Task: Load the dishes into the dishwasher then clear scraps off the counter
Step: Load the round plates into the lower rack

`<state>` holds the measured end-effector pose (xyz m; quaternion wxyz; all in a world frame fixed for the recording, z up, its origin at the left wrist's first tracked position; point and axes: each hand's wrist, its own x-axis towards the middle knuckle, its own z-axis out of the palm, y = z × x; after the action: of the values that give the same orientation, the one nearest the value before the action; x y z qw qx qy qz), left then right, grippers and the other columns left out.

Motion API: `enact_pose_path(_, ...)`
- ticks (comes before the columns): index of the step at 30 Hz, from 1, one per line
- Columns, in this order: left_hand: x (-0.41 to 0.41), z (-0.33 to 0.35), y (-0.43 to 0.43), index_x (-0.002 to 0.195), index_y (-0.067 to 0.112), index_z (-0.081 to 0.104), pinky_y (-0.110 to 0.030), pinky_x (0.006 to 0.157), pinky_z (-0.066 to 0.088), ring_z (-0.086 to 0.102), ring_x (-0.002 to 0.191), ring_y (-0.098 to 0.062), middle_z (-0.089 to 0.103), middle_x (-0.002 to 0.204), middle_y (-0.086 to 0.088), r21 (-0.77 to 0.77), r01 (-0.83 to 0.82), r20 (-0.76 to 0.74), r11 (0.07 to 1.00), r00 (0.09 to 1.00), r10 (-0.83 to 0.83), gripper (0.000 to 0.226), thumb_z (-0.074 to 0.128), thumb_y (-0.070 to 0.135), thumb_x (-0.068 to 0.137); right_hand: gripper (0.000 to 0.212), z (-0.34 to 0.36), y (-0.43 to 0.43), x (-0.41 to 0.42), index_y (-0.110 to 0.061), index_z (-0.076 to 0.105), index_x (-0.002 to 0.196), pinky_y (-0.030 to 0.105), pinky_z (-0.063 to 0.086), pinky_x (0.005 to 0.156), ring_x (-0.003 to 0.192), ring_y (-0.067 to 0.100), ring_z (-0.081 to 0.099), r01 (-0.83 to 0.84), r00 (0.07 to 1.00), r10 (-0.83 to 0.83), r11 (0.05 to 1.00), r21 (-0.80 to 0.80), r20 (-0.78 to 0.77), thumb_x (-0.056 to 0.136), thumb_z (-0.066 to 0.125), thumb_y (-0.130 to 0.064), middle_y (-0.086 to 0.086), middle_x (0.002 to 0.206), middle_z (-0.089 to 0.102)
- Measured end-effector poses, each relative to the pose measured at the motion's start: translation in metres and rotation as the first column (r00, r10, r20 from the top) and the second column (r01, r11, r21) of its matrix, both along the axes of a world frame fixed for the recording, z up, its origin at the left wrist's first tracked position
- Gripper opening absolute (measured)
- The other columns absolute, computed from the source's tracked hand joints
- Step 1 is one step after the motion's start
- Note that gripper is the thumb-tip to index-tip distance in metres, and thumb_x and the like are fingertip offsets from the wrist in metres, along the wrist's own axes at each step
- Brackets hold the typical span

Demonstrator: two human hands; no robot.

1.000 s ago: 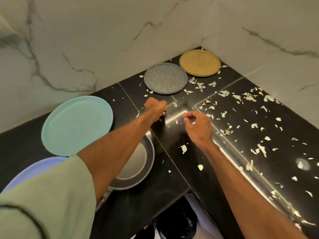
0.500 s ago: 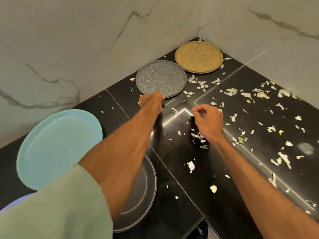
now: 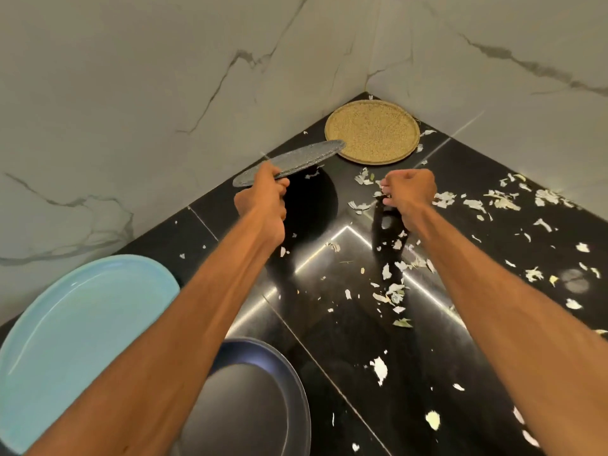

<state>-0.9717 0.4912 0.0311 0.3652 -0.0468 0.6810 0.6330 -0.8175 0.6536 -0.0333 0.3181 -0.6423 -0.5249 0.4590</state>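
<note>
While in left hand (image 3: 263, 199), grey plate (image 3: 296, 159) aslant.

Left edge: light blue plate (image 3: 82, 324) is cut off there, and its right side is covered by the left forearm. Bottom edge: dark plate (image 3: 263, 406) is cropped, its left part hidden behind the same forearm; both arms are cropped too.

The near rim of the grey plate (image 3: 296, 159) is covered by the left hand (image 3: 263, 200) gripping it. A sliver of the gold plate (image 3: 371, 130) is overlapped by the grey plate's far tip.

Right hand (image 3: 409, 192): fingertips are curled under, and whether a scrap is pinched cannot be told.

Round pale smudge (image 3: 574, 279) on the counter (image 3: 329, 340) is blurred and not identified.
</note>
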Motion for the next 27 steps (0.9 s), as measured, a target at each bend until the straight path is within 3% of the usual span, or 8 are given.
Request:
enact_pose_path(2,-0.004,-0.001,-0.003,0.076,0.011,0.069,-0.019,0.034,0.021,0.026,0.038,-0.005,0.051,0.051,0.006,0.015,0.019,-0.013,1.000,1.000,-0.019,0.019,0.064,0.023,0.089,0.010,-0.005,0.020,-0.014,-0.004,0.074,0.087,0.023,0.057,0.049,0.049,0.010,0.064,0.076,0.995,-0.082,0.992,-0.096,-0.062,0.090,0.065,-0.005,0.011,0.083,0.077)
enact_pose_path(6,-0.010,-0.008,-0.005,0.078,0.011,0.068,-0.019,0.037,0.020,0.026,0.040,-0.006,0.050,0.052,0.007,0.020,0.056,-0.065,0.998,0.996,-0.055,0.017,0.065,0.024,0.089,0.018,-0.013,0.051,-0.036,0.002,0.069,0.093,0.018,0.043,0.034,0.043,0.009,0.056,0.128,0.984,-0.143,0.982,-0.137,-0.110,0.096,0.068,-0.016,0.010,0.077,0.073)
enact_pose_path(9,-0.014,-0.013,-0.002,0.081,0.010,0.068,-0.020,0.038,0.021,0.026,0.040,-0.006,0.051,0.051,0.007,0.011,0.081,-0.067,0.997,0.995,-0.080,0.015,0.065,0.022,0.089,0.022,-0.011,0.068,-0.043,-0.002,0.066,0.089,0.016,0.040,0.033,0.043,0.007,0.055,0.168,0.971,-0.200,0.961,-0.219,-0.133,0.093,0.074,-0.022,0.008,0.075,0.072)
enact_pose_path(14,-0.017,-0.020,-0.001,0.086,0.011,0.068,-0.019,0.040,0.021,0.026,0.038,-0.005,0.053,0.054,0.008,0.028,0.098,-0.021,0.995,0.995,-0.097,0.010,0.065,0.020,0.089,0.024,-0.013,0.089,-0.038,-0.001,0.071,0.101,0.014,0.041,0.036,0.045,0.005,0.056,0.150,0.955,-0.230,0.921,-0.361,-0.189,0.091,0.076,-0.023,0.010,0.079,0.075)
enact_pose_path(21,-0.016,-0.033,-0.003,0.085,0.007,0.070,-0.018,0.041,0.028,0.035,0.040,-0.004,0.055,0.057,0.004,0.022,0.119,-0.065,0.993,0.991,-0.117,0.016,0.064,0.021,0.090,0.020,-0.018,0.088,-0.045,-0.005,0.069,0.105,0.019,0.042,0.040,0.049,0.009,0.059,0.075,0.955,-0.140,0.967,-0.242,-0.262,0.097,0.062,-0.022,0.008,0.082,0.078)
enact_pose_path(24,-0.016,-0.034,-0.007,0.092,0.006,0.074,-0.018,0.045,0.034,0.040,0.044,-0.004,0.068,0.065,0.001,-0.021,0.145,-0.116,0.989,0.982,-0.147,0.020,0.063,0.023,0.091,0.018,-0.015,0.075,-0.045,0.000,0.066,0.110,0.022,0.052,0.050,0.060,0.012,0.065,0.072,0.927,-0.124,0.985,-0.155,-0.355,0.095,0.062,-0.010,0.014,0.095,0.076)
enact_pose_path(27,-0.020,-0.032,-0.019,0.082,0.003,0.066,-0.027,0.054,0.038,0.038,0.049,-0.008,0.071,0.071,-0.003,-0.101,0.203,-0.218,0.974,0.951,-0.220,0.022,0.061,0.023,0.091,0.017,-0.010,0.039,-0.036,-0.001,0.064,0.112,0.023,0.058,0.059,0.068,0.015,0.070,0.117,0.892,-0.141,0.990,-0.080,-0.429,0.097,0.060,-0.009,0.012,0.096,0.074)
